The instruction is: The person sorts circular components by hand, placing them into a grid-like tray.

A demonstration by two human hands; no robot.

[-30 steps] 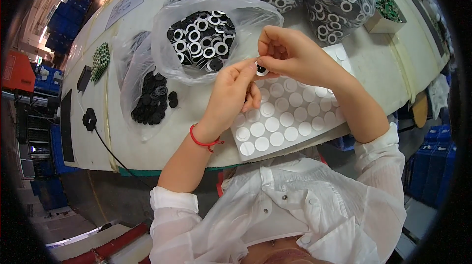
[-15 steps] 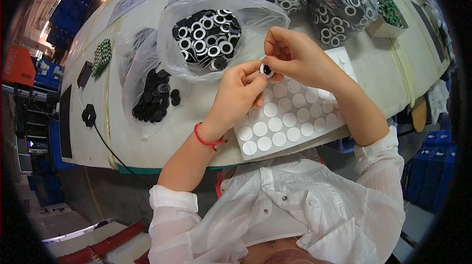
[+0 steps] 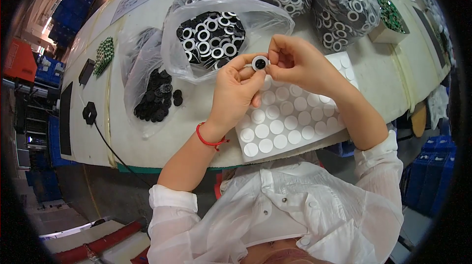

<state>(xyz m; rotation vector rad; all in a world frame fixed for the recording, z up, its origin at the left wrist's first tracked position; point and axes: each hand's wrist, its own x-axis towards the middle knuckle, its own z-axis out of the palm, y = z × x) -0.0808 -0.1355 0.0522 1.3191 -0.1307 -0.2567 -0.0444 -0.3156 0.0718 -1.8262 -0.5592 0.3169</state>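
Observation:
Between the thumb and fingers of my left hand (image 3: 232,87) is a small round piece, a white ring with a black centre (image 3: 260,63), its face turned up. My right hand (image 3: 301,65) is closed, its thumb and fingertips pinched at the right edge of that piece; its other fingers are curled in. Below both hands lies a white sheet (image 3: 273,150) bearing rows of round white stickers. Just beyond my left hand, an open clear plastic bag (image 3: 172,50) holds many black-and-white rings (image 3: 216,40).
Loose black discs (image 3: 156,102) spill from another bag at left. Tied bags of rings (image 3: 339,13) stand at the back, near a box of green parts (image 3: 386,13). A black hexagonal object (image 3: 89,113) with a cable sits left. The table edge (image 3: 231,165) runs close to me.
The ring has shifted slightly left and up, and its face now shows more fully. My right fingers have drawn back from over it to its right edge.

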